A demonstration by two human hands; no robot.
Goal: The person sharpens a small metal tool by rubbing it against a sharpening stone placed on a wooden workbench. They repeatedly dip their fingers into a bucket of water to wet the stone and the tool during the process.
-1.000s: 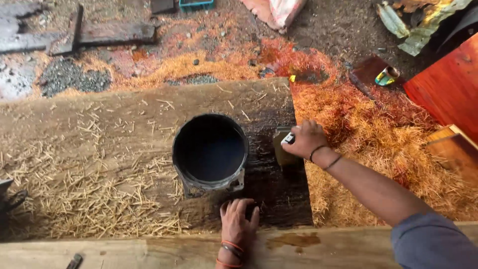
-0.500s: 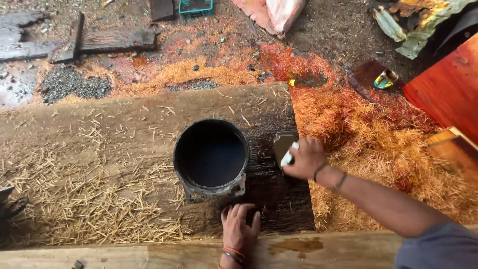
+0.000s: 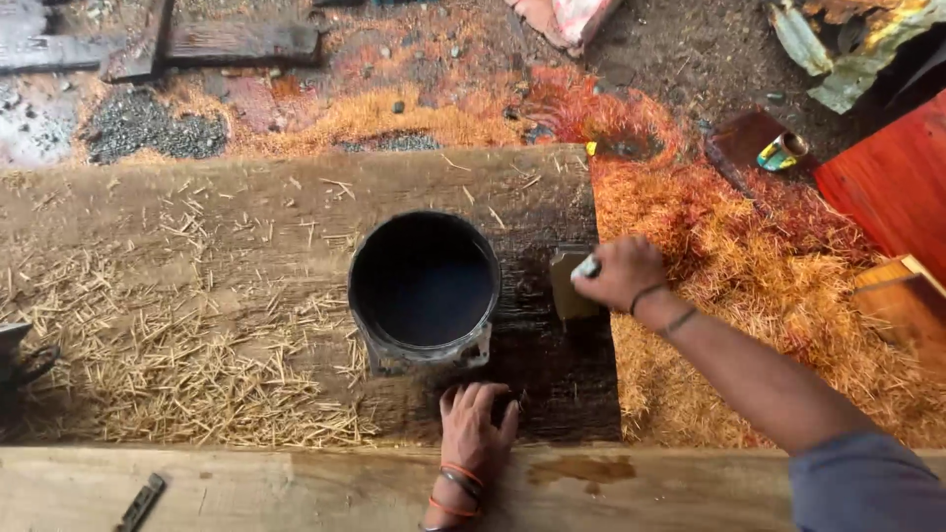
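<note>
Loose pale straw (image 3: 168, 345) lies scattered over the left of the weathered timber slab, and orange-red sawdust (image 3: 749, 286) spreads to the right. A small tin can (image 3: 781, 151) rests on a dark board beside a red-stained wooden panel (image 3: 892, 187) — grey gravel (image 3: 148, 123) sits at far left.

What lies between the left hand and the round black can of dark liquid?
In the head view, only a short stretch of dark, wet-stained wooden plank separates the left hand from the round black can.
</note>
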